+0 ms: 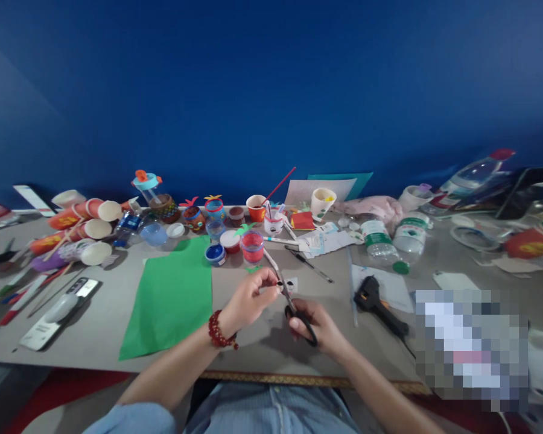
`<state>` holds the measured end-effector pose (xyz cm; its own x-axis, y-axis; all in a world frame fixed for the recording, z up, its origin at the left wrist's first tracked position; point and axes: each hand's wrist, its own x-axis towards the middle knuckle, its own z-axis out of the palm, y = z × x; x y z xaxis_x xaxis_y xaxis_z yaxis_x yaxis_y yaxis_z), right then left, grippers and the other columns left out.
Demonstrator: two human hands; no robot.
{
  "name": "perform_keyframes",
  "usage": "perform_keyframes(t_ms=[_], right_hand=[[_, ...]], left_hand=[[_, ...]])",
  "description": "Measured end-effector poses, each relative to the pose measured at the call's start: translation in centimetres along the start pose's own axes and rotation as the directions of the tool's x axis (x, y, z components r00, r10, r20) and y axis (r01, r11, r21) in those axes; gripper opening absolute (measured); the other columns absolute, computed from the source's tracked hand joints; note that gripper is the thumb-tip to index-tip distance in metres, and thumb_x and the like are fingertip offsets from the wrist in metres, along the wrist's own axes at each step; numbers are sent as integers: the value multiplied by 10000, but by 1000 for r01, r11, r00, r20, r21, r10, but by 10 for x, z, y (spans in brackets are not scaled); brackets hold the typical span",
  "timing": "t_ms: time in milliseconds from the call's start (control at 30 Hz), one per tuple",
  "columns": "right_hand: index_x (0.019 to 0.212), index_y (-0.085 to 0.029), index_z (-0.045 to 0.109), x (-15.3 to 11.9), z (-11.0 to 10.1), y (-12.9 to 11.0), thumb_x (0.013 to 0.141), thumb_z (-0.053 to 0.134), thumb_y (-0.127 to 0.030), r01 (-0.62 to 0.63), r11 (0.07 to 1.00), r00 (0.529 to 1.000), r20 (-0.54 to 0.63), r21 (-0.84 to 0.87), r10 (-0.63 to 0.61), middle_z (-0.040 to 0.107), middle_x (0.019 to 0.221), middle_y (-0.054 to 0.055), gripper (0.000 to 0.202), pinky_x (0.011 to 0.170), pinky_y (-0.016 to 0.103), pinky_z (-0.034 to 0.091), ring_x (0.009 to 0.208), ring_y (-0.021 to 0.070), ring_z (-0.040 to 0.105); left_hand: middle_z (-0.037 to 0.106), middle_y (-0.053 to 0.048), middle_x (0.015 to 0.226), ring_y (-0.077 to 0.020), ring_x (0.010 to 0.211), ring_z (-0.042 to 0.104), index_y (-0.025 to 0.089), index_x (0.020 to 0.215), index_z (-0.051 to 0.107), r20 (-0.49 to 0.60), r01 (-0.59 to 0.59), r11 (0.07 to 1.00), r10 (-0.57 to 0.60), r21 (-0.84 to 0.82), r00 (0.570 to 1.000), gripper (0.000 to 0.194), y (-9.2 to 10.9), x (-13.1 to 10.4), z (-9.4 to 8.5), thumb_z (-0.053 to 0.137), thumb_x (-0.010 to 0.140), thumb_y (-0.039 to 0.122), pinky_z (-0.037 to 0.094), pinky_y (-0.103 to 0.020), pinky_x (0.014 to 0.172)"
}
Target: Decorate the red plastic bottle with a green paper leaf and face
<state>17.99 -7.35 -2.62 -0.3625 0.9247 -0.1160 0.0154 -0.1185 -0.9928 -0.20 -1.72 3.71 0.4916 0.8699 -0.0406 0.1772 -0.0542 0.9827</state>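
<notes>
My right hand is wrapped round the black handles of a pair of scissors, whose blades point up and away from me. Just left of the blades, my left hand pinches a small white paper piece with a black dot between thumb and fingertips. The blades are right beside that piece; whether they touch it, I cannot tell. Behind the scissors lies a small white paper scrap with a black shape. A dark red bead bracelet circles my left wrist.
Green paper sheets lie to the left, near a phone. Paint pots, cups and plastic bottles line the back. A black glue gun rests at right, before a pixelated patch. Stacked paper cups stand far left.
</notes>
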Motion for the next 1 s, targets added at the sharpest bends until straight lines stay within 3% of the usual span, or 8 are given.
perform_keyframes(t_ms=[167, 700, 1000], right_hand=[[708, -179, 491, 1, 1, 3, 699, 618, -749, -10, 998, 1000, 13, 60, 9, 488, 581, -30, 584, 466, 228, 402, 470, 108, 486], [629, -207, 413, 0, -1, 2, 689, 575, -792, -2, 996, 998, -56, -88, -3, 434, 507, -49, 610, 431, 212, 306, 439, 99, 442], [657, -199, 436, 3, 7, -4, 711, 574, -772, 30, 998, 996, -86, -62, -35, 448, 538, -40, 592, 466, 223, 326, 492, 113, 453]], left_hand=[[459, 40, 696, -99, 623, 394, 179, 778, 489, -3, -8, 1000, 8, 3, 1000, 82, 4, 1, 0, 524, 828, 234, 309, -204, 549], [522, 21, 722, -108, 652, 450, 170, 787, 536, 10, 6, 1000, -6, -26, 1000, 87, 4, 2, -2, 556, 823, 248, 345, -217, 591], [544, 2, 774, -133, 735, 488, 172, 820, 541, -117, -8, 969, -21, -246, 993, 128, -5, 3, 10, 578, 792, 291, 399, -249, 697]])
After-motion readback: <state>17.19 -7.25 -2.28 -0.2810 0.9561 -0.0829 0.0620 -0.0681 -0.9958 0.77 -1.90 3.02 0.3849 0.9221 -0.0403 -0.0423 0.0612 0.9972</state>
